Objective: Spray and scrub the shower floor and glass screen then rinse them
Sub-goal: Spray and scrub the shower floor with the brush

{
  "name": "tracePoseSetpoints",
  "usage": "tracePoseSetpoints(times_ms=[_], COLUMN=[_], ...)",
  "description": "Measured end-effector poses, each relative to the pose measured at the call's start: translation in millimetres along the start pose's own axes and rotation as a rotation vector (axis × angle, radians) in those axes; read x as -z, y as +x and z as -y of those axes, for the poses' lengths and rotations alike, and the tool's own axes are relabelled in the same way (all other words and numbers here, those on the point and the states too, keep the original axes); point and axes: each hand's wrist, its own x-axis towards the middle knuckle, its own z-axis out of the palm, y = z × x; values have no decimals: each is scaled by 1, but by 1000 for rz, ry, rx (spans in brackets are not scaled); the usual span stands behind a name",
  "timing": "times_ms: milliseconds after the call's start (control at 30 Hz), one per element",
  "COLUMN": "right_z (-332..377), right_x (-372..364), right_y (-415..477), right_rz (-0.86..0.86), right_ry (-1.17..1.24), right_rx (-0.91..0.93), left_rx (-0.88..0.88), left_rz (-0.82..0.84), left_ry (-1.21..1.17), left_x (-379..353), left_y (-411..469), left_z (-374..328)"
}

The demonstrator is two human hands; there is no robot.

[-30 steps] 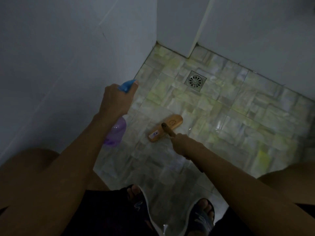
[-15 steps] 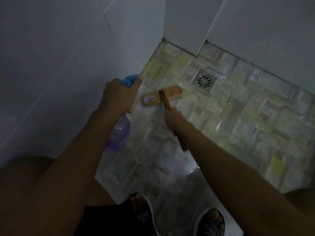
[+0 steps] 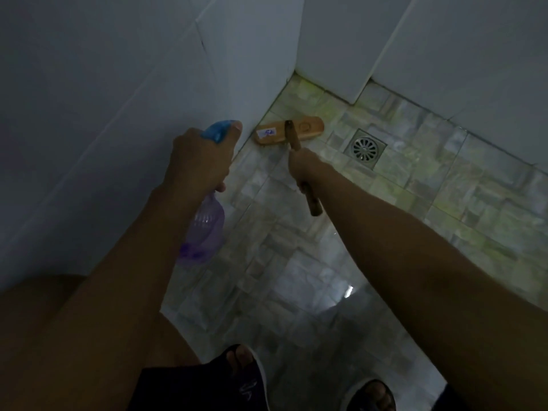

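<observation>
- Head view: the left hand (image 3: 198, 157) is wrapped around the neck of a spray bottle (image 3: 204, 229), with a fingertip lying over its blue trigger head (image 3: 218, 131). The bottle's clear purple body hangs below the hand, tilted, close to the left wall (image 3: 103, 114).
- The right hand (image 3: 304, 167) is closed around the dark wooden handle (image 3: 311, 200) of a brush (image 3: 289, 130); the handle's end pokes out behind the hand.
- The brush head is a pale wooden block with a small sticker near its left end. It lies flat on the floor (image 3: 296, 277), its left end just beside the foot of the left wall, near the corner where that wall meets the back wall (image 3: 459, 40).
- A round metal drain (image 3: 365, 148) in a square frame sits in the floor to the right of the brush head, apart from it.
- The floor is a mosaic of small stone-look tiles, greenish near the back wall and greyer towards the person, with a wet shine in the middle.
- Two feet in dark sandals (image 3: 246, 381) stand at the bottom edge.
</observation>
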Motion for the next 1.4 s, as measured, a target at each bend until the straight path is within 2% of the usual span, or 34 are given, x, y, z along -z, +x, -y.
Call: tracePoseSetpoints(times_ms=[67, 167, 267, 400, 600, 767, 900, 1033, 1200, 1300, 1400], right_z=[-18, -84, -117, -85, -28, -68, -84, -28, 31, 4, -54], right_x=[-1, -17, -17, -10, 14, -1, 0, 20, 55, 69, 85], right_y=[-19, -63, -83, -58, -15, -42, -45, 20, 71, 61, 42], right_rz=[36, 66, 58, 14, 60, 74, 50, -58, -57, -11, 29], right_ry=[-29, -118, -124, -69, -45, -166, -77, -131, -168, -284, -410], right_rx=[-10, 1, -81, -89, -36, -57, -109, -29, 31, 66, 163], left_rx=[-15, -45, -74, -50, -110, -117, -145, -121, -121, -148, -133], left_rz=[2, -3, -18, -20, -112, -149, -171, -186, -222, -204, -189], left_ry=[-4, -11, -24, -60, -97, -180, -172, -154, -86, -71, -93], left_x=[-2, -5, -12, -21, -14, -3, 7, 9, 8, 8, 8], left_y=[-1, -2, -4, -6, -11, -9, -6, -5, -3, -5, -5], left_z=[-2, -4, -6, -4, -12, -23, -25, -23, -15, -18, -18])
